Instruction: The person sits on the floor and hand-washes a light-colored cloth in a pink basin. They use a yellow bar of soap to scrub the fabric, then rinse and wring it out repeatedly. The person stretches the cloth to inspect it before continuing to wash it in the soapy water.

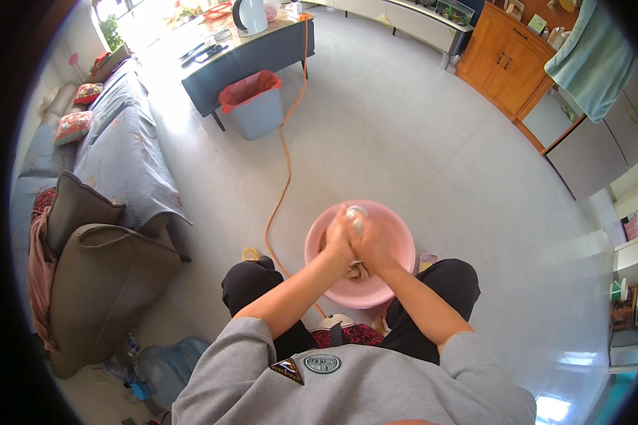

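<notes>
A round pink plastic basin (403,234) sits on the floor between the knees. Above its middle, my left hand (341,234) and my right hand (373,243) are pressed together with fingers closed around a bunched beige cloth (357,272). Part of the cloth hangs out below the wrists toward my body. A white patch (356,212) shows at the far side of the fingers; whether it is cloth or lather I cannot tell. More brownish fabric shows in the basin beside my left hand. The fingers are partly blurred and hide most of what they grip.
Right of the basin lies a small dish (428,260) holding something yellowish. An orange cable (283,196) runs along the floor to the left. Farther off stand a lined waste bin (258,114), a low table (244,66) and a covered sofa (119,154). A large water bottle (173,366) lies behind left.
</notes>
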The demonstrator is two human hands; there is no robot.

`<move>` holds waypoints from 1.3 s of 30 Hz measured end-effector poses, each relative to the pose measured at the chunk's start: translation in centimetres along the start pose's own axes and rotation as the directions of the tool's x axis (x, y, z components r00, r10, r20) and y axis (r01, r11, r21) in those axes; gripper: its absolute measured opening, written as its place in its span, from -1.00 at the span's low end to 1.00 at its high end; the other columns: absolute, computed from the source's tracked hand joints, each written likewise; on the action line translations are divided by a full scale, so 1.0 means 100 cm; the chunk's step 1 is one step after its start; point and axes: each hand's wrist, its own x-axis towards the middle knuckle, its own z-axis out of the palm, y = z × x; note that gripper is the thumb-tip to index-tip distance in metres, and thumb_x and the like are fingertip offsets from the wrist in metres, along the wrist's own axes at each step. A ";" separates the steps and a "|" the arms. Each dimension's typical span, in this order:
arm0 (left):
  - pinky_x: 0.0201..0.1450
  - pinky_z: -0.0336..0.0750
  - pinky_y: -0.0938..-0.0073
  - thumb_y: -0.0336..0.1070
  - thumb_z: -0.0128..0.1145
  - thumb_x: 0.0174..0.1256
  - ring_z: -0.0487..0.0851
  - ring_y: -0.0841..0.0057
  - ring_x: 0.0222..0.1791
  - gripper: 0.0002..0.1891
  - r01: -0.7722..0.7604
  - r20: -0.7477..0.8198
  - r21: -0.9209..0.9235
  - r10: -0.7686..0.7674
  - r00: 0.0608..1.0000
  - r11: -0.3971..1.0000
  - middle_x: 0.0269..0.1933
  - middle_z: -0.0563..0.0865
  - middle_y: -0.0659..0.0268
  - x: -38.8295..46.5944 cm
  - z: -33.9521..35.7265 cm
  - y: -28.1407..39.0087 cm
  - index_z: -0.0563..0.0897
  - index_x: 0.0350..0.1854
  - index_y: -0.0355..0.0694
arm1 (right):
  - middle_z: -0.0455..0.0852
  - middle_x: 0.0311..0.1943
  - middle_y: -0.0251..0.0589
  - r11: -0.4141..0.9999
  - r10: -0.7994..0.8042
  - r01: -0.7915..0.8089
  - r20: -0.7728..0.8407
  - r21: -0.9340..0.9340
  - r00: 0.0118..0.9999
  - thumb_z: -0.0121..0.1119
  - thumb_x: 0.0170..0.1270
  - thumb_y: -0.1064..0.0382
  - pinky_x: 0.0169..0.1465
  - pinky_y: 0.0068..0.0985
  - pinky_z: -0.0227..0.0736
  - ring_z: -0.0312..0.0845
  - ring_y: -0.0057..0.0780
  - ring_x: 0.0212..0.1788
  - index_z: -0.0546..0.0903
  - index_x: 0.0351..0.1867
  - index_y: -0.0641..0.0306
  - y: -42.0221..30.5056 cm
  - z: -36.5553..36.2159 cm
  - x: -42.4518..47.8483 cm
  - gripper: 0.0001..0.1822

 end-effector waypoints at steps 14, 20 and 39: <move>-0.23 0.53 0.38 -0.13 0.06 0.26 0.60 0.47 -0.31 -0.80 0.048 -0.110 0.057 -0.041 0.993 0.997 -0.33 0.64 0.34 0.023 -0.004 -0.032 0.55 -0.28 -0.15 | 0.56 -0.54 0.05 0.959 0.278 -0.273 -0.057 0.080 0.959 0.04 0.26 0.09 -0.37 -0.18 0.32 0.50 0.00 -0.45 0.48 -0.33 0.20 0.011 -0.010 0.019 -0.77; -0.35 0.52 0.38 -0.08 -0.01 0.30 0.61 0.44 -0.37 -0.74 -0.015 -0.062 0.078 0.020 0.998 0.997 -0.38 0.62 0.34 0.011 -0.014 -0.022 0.57 -0.28 -0.17 | 0.56 -0.54 0.03 0.997 -0.060 0.059 -0.022 -0.047 0.998 -0.03 0.33 0.10 -0.31 -0.23 0.36 0.50 -0.02 -0.43 0.45 -0.31 0.24 -0.006 0.001 -0.003 -0.77; -0.27 0.59 0.35 -0.09 0.07 0.28 0.65 0.49 -0.31 -0.77 0.214 -0.090 -0.074 -0.220 0.971 0.974 -0.27 0.67 0.34 0.034 -0.022 -0.013 0.57 -0.22 -0.14 | 0.59 -0.45 0.01 0.992 -0.049 0.058 -0.078 0.112 0.996 -0.01 0.31 0.13 -0.25 -0.27 0.37 0.51 -0.04 -0.36 0.48 -0.30 0.25 -0.025 -0.005 -0.016 -0.78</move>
